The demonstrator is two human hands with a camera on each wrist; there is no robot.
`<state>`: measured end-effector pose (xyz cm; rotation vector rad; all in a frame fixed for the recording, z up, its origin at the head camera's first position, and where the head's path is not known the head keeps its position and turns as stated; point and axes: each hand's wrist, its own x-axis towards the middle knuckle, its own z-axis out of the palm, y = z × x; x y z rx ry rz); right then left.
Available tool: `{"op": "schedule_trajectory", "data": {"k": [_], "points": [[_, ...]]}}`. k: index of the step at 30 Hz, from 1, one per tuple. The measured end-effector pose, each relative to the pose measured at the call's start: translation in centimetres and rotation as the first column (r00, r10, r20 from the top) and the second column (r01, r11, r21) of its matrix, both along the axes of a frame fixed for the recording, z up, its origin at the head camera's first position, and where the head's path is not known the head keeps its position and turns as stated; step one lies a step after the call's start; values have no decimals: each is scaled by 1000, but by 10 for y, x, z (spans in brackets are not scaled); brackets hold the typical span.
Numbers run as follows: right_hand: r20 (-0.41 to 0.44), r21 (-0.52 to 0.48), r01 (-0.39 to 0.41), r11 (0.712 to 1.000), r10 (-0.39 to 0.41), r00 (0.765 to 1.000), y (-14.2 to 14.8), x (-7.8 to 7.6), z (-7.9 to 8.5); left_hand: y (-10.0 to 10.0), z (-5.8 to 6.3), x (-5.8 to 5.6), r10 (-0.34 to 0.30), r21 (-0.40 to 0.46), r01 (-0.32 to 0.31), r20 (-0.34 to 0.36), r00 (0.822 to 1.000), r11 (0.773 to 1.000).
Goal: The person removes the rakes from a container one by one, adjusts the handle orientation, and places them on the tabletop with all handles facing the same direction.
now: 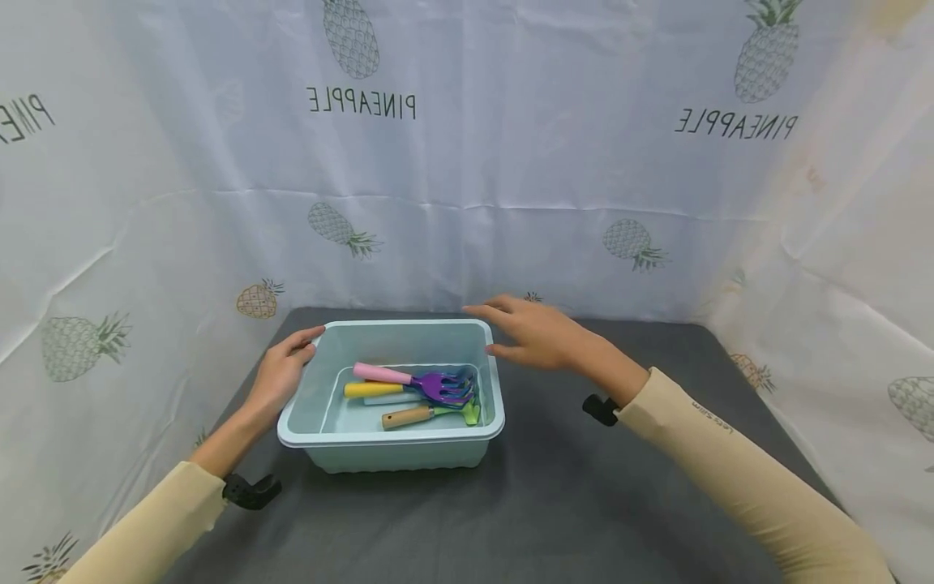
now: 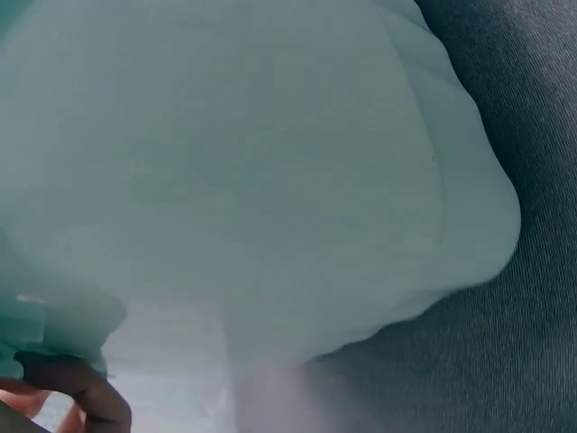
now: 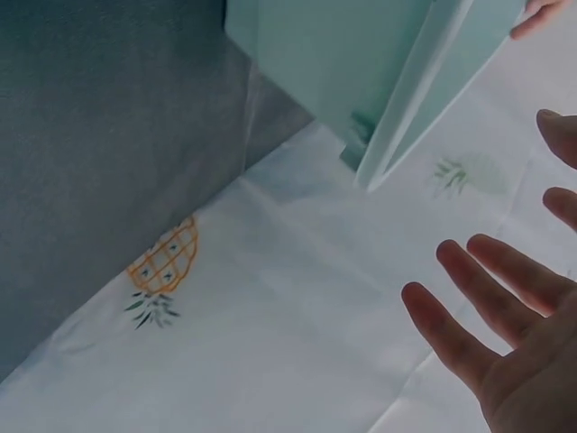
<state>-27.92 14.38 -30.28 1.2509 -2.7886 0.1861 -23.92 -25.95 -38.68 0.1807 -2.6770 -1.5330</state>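
A pale blue-green plastic basin (image 1: 397,457) stands on the dark tabletop. My left hand (image 1: 279,373) grips its left rim near the back corner; in the left wrist view the curled fingers (image 2: 86,392) show at the rim beside the basin's outer wall. Near the back right corner, my right hand (image 1: 540,334) is held with fingers spread, and the right wrist view shows its fingers (image 3: 491,311) apart from the rim. Inside the basin lie a purple hand fork (image 1: 440,388) with a pink handle, a yellow handle (image 1: 372,389), a light blue handle (image 1: 394,398) and a wooden-handled green tool (image 1: 406,417).
The dark grey tabletop (image 1: 569,495) extends around the basin. White curtains (image 1: 467,146) with pineapple prints hang behind it and on both sides, close to the table's edges. A black wrist strap (image 1: 250,491) sits on the left wrist, another (image 1: 600,410) on the right.
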Motion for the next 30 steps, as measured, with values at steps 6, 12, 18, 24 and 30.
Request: {"op": "schedule_trajectory", "data": {"k": [6,12,18,24,30], "points": [[43,13,-27,1000,26,999,-20,0,4,2,-2,0,15,49,-15,1,1000,999],[105,33,-52,998,48,993,-43,-3,7,2,-3,0,8,8,-8,2,1000,1000],[145,17,-94,995,91,985,-63,-9,12,1,-2,0,-15,-52,14,-19,1000,999],[198,-13,-135,991,135,971,-83,-13,14,0,-3,0,-17,-59,16,-31,999,998],[240,-33,-161,986,164,957,-102,-19,8,-1,-5,-1,-19,-63,16,-44,999,998]]}}
